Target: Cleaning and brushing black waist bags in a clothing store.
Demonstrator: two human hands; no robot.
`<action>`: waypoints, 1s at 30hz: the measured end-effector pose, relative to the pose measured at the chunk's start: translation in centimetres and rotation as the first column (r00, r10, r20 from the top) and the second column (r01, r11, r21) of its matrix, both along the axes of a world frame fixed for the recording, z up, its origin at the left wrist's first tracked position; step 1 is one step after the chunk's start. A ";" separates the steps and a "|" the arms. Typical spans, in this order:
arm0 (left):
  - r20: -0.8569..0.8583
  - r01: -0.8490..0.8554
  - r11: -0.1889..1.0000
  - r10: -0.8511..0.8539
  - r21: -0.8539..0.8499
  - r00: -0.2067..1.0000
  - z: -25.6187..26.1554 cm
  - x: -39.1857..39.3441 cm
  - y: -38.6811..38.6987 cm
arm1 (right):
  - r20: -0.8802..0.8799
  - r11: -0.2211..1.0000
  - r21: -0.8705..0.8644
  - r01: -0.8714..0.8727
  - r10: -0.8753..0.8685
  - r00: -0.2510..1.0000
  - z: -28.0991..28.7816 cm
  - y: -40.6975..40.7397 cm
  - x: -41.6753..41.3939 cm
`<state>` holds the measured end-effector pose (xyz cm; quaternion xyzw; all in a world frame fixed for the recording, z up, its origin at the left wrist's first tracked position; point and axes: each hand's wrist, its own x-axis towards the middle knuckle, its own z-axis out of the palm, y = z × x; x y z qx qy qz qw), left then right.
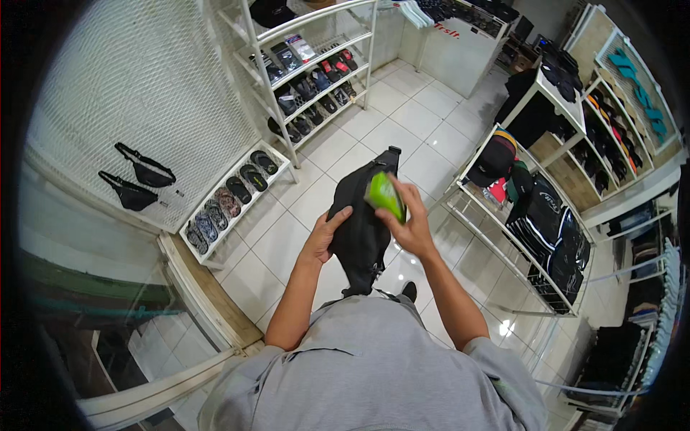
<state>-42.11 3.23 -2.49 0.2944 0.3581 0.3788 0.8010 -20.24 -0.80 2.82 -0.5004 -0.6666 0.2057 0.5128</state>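
Note:
A black waist bag hangs in front of my body, above the tiled floor. My left hand grips its left side, the thumb lying on the front fabric. In my right hand is a bright green sponge or brush, slightly blurred, held over the bag's upper right part. Whether the green thing touches the fabric I cannot tell. A buckle or strap end sticks out at the bag's far tip, and its near end narrows towards my waist.
Sandals line a low white bench to the left, near two waist bags hung on a mesh wall. Ahead stands a white shelf rack with footwear. On the right, a metal display rack holds caps and packed black goods. White tiles cover the floor.

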 end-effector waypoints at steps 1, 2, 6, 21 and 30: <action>0.074 0.042 0.998 -0.039 -0.051 0.997 -0.1 0.1 0.0 | -0.085 0.997 0.052 0.049 -0.045 0.995 -0.2 1.6 0.8; 0.130 0.074 0.995 -0.065 -0.065 0.989 0.3 0.2 -0.2 | -0.181 0.991 -0.016 0.134 -0.135 0.974 -0.2 3.0 1.4; 0.151 0.045 0.992 -0.028 -0.115 0.988 1.0 0.3 -0.4 | -0.103 0.965 0.027 0.262 -0.258 0.961 -0.8 3.8 2.2; 0.178 -0.002 0.997 0.017 -0.083 0.984 1.2 2.2 -0.1 | 0.070 0.948 -0.049 -0.315 0.318 0.946 3.6 -3.1 1.1; 0.162 -0.067 0.995 0.079 -0.078 0.984 2.3 3.8 0.3 | -0.005 0.994 0.001 -0.110 0.110 0.994 2.1 -0.8 2.9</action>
